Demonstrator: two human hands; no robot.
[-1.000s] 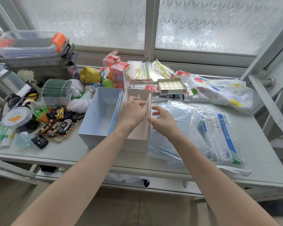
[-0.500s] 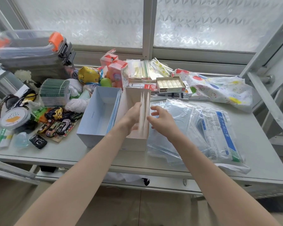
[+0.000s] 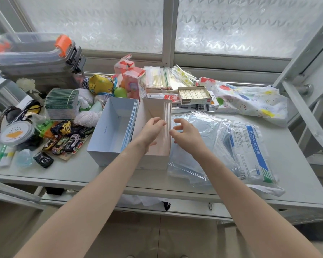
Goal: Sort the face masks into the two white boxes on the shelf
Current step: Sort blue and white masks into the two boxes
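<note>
- right hand open and empty, just beside the bagged masks, reaching for the next pack likely
- left hand loosely open, tamping upright white masks in right box
- blue masks standing in left box

Two bare forearms reach up from the bottom edge toward frame centre.
Left hand loosely curled — right hand fingers spread, empty, just beside it.
</note>
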